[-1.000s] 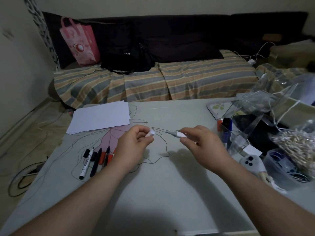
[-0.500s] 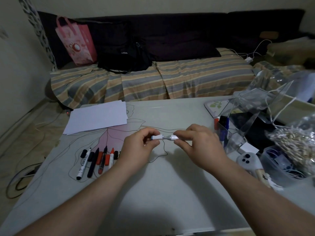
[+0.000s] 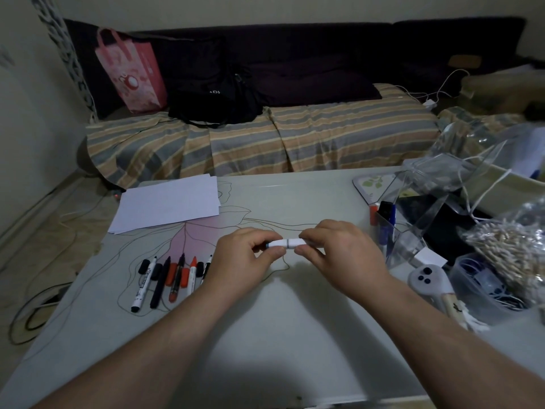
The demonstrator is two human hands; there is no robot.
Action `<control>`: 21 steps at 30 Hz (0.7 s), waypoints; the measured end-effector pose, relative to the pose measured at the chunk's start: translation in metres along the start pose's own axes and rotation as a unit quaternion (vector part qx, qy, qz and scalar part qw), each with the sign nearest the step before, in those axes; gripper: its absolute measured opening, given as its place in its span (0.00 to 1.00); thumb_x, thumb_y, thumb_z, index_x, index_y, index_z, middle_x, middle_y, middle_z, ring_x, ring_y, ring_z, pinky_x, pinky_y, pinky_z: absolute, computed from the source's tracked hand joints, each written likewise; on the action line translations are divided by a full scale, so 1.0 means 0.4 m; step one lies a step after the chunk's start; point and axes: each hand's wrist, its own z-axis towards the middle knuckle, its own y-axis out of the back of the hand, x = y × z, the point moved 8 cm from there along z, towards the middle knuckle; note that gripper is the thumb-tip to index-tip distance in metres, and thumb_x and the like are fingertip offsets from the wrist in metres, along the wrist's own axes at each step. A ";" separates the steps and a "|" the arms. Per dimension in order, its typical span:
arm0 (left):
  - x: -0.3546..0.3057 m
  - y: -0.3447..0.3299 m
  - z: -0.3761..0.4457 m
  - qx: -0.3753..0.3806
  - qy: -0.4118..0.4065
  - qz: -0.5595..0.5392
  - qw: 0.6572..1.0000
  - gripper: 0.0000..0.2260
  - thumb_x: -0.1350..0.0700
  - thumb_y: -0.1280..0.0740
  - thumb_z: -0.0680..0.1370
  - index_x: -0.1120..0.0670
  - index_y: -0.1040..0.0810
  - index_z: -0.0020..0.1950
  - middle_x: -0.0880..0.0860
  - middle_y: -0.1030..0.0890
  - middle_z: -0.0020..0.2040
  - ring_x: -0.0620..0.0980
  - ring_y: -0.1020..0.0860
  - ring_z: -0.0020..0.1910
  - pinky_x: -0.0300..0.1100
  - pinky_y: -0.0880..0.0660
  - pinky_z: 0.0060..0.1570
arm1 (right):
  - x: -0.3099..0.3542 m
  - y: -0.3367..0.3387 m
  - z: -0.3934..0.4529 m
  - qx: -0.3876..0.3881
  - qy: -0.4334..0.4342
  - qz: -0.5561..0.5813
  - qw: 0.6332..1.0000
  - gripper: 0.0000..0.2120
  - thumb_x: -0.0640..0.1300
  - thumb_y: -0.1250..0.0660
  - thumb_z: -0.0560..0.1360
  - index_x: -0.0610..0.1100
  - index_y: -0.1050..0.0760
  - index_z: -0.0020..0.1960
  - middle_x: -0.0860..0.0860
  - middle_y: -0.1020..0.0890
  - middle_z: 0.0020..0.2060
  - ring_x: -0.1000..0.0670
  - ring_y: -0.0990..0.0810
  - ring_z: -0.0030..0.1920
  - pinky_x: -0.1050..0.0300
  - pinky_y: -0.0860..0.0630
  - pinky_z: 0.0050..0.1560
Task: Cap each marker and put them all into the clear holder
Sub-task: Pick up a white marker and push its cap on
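Observation:
Both hands hold one white marker [image 3: 283, 242] level above the middle of the table. My left hand [image 3: 243, 259] pinches its white cap end, and my right hand [image 3: 339, 255] pinches the barrel; cap and barrel meet with a thin seam between them. Several uncapped markers [image 3: 171, 276], black and orange, lie in a row with loose caps at the left of the table. The clear holder [image 3: 395, 231] stands at the right, and blue and red markers stand inside it.
A stack of white paper [image 3: 168, 203] lies at the table's back left. Clutter fills the right side: plastic bags [image 3: 448, 172], a bag of wooden pieces [image 3: 510, 243], a grey controller [image 3: 426, 277], a tub of cables [image 3: 486, 284]. A striped sofa stands behind.
The cap in my left hand and the marker in my right hand were apart; they came together and the cap now sits on the marker's tip.

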 end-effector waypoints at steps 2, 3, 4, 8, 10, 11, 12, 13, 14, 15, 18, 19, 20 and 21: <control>-0.005 0.006 0.004 -0.016 -0.002 0.001 1.000 0.05 0.52 0.24 0.73 0.44 0.14 0.48 0.42 0.18 0.41 0.43 0.22 0.44 0.37 0.26 0.45 | 0.005 -0.001 0.003 -0.017 0.002 0.011 1.000 0.20 0.65 0.42 0.77 0.55 0.17 0.49 0.55 0.20 0.39 0.49 0.22 0.40 0.51 0.24 0.37; -0.009 0.009 0.007 -0.026 -0.005 0.002 1.000 0.04 0.53 0.24 0.73 0.45 0.14 0.47 0.43 0.18 0.40 0.43 0.22 0.44 0.36 0.26 0.45 | 0.007 -0.001 0.006 -0.028 -0.002 0.013 1.000 0.20 0.66 0.42 0.76 0.55 0.17 0.48 0.55 0.21 0.39 0.50 0.21 0.40 0.51 0.24 0.36; -0.013 0.009 0.009 -0.033 -0.008 0.005 0.999 0.04 0.54 0.24 0.73 0.46 0.14 0.46 0.43 0.18 0.40 0.43 0.22 0.44 0.36 0.27 0.45 | 0.009 -0.001 0.008 -0.038 -0.010 0.015 0.999 0.20 0.67 0.41 0.76 0.55 0.17 0.47 0.55 0.21 0.39 0.51 0.21 0.39 0.52 0.24 0.36; -0.012 -0.010 0.009 -0.024 -0.014 0.015 1.000 0.04 0.53 0.24 0.72 0.46 0.15 0.45 0.45 0.19 0.39 0.43 0.22 0.41 0.43 0.24 0.44 | 0.003 -0.013 0.006 -0.027 -0.037 0.031 0.998 0.16 0.67 0.34 0.74 0.56 0.17 0.49 0.56 0.21 0.40 0.52 0.21 0.41 0.52 0.23 0.38; -0.007 -0.017 0.010 -0.018 -0.010 0.011 1.000 0.04 0.51 0.26 0.72 0.46 0.15 0.45 0.46 0.20 0.39 0.43 0.22 0.41 0.45 0.24 0.44 | -0.006 -0.016 -0.001 -0.021 -0.048 0.054 0.997 0.14 0.66 0.33 0.74 0.57 0.18 0.50 0.56 0.21 0.41 0.53 0.21 0.43 0.52 0.23 0.41; -0.005 -0.019 0.011 -0.017 -0.008 0.008 1.000 0.04 0.51 0.26 0.72 0.45 0.15 0.45 0.46 0.19 0.39 0.43 0.22 0.41 0.45 0.24 0.44 | -0.011 -0.019 -0.003 -0.017 -0.054 0.070 0.996 0.14 0.65 0.33 0.75 0.57 0.18 0.51 0.57 0.20 0.41 0.53 0.21 0.44 0.52 0.23 0.42; -0.006 -0.019 0.012 -0.017 -0.008 0.007 1.000 0.03 0.51 0.26 0.72 0.45 0.15 0.46 0.46 0.19 0.40 0.43 0.22 0.42 0.44 0.24 0.44 | -0.015 -0.026 -0.003 -0.004 -0.061 0.089 0.994 0.15 0.65 0.34 0.75 0.58 0.18 0.52 0.57 0.21 0.42 0.54 0.22 0.45 0.51 0.23 0.44; -0.010 -0.020 0.012 -0.015 -0.012 0.007 1.000 0.03 0.51 0.26 0.73 0.45 0.15 0.46 0.45 0.19 0.40 0.43 0.22 0.42 0.43 0.24 0.44 | -0.017 -0.033 -0.003 0.012 -0.064 0.106 0.992 0.15 0.66 0.37 0.75 0.59 0.19 0.53 0.58 0.21 0.41 0.53 0.22 0.46 0.50 0.23 0.45; -0.015 -0.021 0.013 -0.014 -0.017 0.008 1.000 0.03 0.51 0.26 0.73 0.45 0.16 0.46 0.45 0.19 0.41 0.43 0.22 0.43 0.42 0.24 0.44 | -0.017 -0.039 -0.002 0.030 -0.063 0.117 0.991 0.16 0.66 0.40 0.75 0.60 0.21 0.54 0.58 0.22 0.40 0.52 0.22 0.46 0.49 0.23 0.46; -0.020 -0.023 0.012 -0.014 -0.020 0.007 1.000 0.03 0.51 0.26 0.73 0.46 0.16 0.46 0.44 0.19 0.41 0.43 0.22 0.43 0.41 0.24 0.44 | -0.016 -0.044 -0.002 0.045 -0.058 0.118 0.990 0.15 0.66 0.42 0.75 0.62 0.23 0.55 0.58 0.22 0.38 0.51 0.23 0.46 0.48 0.23 0.46; -0.027 -0.033 0.006 -0.011 -0.011 -0.016 1.000 0.03 0.51 0.25 0.74 0.47 0.18 0.44 0.45 0.20 0.40 0.45 0.23 0.43 0.38 0.26 0.43 | -0.011 -0.052 -0.011 0.084 -0.038 0.104 0.990 0.10 0.60 0.40 0.79 0.65 0.25 0.59 0.60 0.23 0.36 0.49 0.27 0.49 0.50 0.30 0.48; -0.030 -0.039 0.003 -0.008 -0.004 -0.032 0.999 0.03 0.51 0.25 0.74 0.47 0.18 0.44 0.46 0.20 0.40 0.45 0.23 0.42 0.37 0.27 0.41 | -0.010 -0.052 -0.016 0.099 -0.035 0.108 0.989 0.10 0.59 0.38 0.80 0.65 0.25 0.60 0.61 0.22 0.38 0.50 0.29 0.50 0.49 0.31 0.50; -0.032 -0.045 0.002 -0.007 0.007 -0.056 0.998 0.04 0.51 0.25 0.74 0.47 0.18 0.45 0.46 0.19 0.39 0.44 0.23 0.41 0.34 0.27 0.40 | -0.009 -0.049 -0.021 0.112 -0.031 0.115 0.987 0.10 0.58 0.37 0.81 0.63 0.25 0.61 0.61 0.20 0.41 0.51 0.29 0.51 0.49 0.30 0.51; -0.034 -0.050 0.001 -0.006 0.022 -0.089 0.996 0.04 0.52 0.24 0.74 0.46 0.18 0.47 0.47 0.18 0.39 0.42 0.23 0.39 0.32 0.27 0.40 | -0.011 -0.039 -0.022 0.115 -0.025 0.119 0.986 0.09 0.57 0.36 0.81 0.60 0.24 0.60 0.60 0.19 0.42 0.51 0.29 0.50 0.48 0.28 0.52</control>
